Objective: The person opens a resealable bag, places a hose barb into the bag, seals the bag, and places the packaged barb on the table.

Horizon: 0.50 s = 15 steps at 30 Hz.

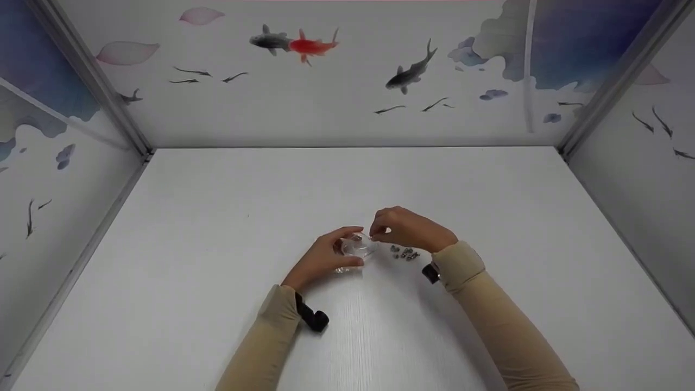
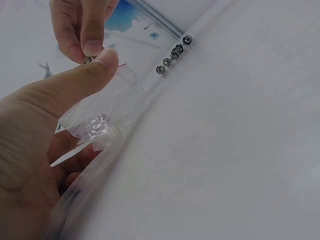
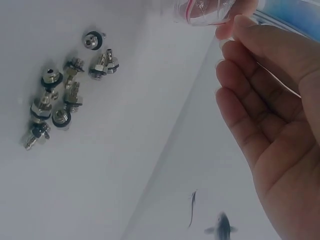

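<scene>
My left hand [image 1: 321, 256] holds a clear plastic zip bag [image 1: 355, 248], thumb and fingers spread around its mouth. A red seal line shows along the rim of the bag [image 3: 186, 11] in the right wrist view. Right at that mouth, thumb and forefinger of my right hand [image 1: 410, 225] pinch a small metal fitting [image 2: 89, 59], mostly hidden by the fingertips. Its other fingers are loosely bent. Several silvery threaded fittings with black rings [image 3: 41, 109] lie loose on the table, just below the right hand in the head view.
The white table [image 1: 217, 304] has a patterned back wall [image 1: 347, 103] and side walls printed with fish. Black wrist cameras [image 1: 316, 320] sit on both forearms, over beige sleeves [image 1: 505, 309]. Crumpled bag plastic [image 1: 347, 270] shows below the left thumb.
</scene>
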Each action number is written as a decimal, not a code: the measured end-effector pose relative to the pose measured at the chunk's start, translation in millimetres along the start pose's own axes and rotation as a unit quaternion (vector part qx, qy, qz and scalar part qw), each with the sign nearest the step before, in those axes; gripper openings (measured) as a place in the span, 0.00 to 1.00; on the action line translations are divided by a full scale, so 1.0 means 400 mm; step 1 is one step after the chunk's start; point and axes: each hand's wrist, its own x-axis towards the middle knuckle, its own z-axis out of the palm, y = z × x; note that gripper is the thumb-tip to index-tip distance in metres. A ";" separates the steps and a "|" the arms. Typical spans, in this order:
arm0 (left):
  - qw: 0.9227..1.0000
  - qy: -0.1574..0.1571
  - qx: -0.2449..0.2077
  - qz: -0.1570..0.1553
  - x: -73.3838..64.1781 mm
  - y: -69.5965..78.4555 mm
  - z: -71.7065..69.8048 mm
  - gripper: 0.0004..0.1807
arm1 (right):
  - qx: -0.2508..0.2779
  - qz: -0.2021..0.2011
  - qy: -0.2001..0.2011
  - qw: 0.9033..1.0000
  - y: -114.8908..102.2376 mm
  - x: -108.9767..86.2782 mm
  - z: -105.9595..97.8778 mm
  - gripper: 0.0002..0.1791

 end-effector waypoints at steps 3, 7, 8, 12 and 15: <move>1.000 -0.001 -0.004 0.000 0.000 0.001 -0.001 0.38 | 0.001 -0.003 0.001 1.000 -0.003 0.004 0.002 0.09; 1.000 -0.001 -0.003 -0.004 0.002 -0.002 -0.001 0.38 | 0.002 -0.008 0.004 1.000 -0.004 0.008 0.007 0.09; 1.000 -0.001 -0.003 -0.004 0.002 -0.003 -0.001 0.38 | 0.001 -0.010 0.005 1.000 -0.004 0.008 0.008 0.09; 1.000 -0.004 -0.005 -0.004 0.003 -0.005 0.000 0.37 | -0.004 -0.010 0.006 1.000 -0.005 0.008 0.009 0.09; 1.000 -0.006 -0.004 -0.004 0.002 -0.006 0.000 0.37 | -0.008 -0.009 0.006 1.000 -0.007 0.007 0.008 0.08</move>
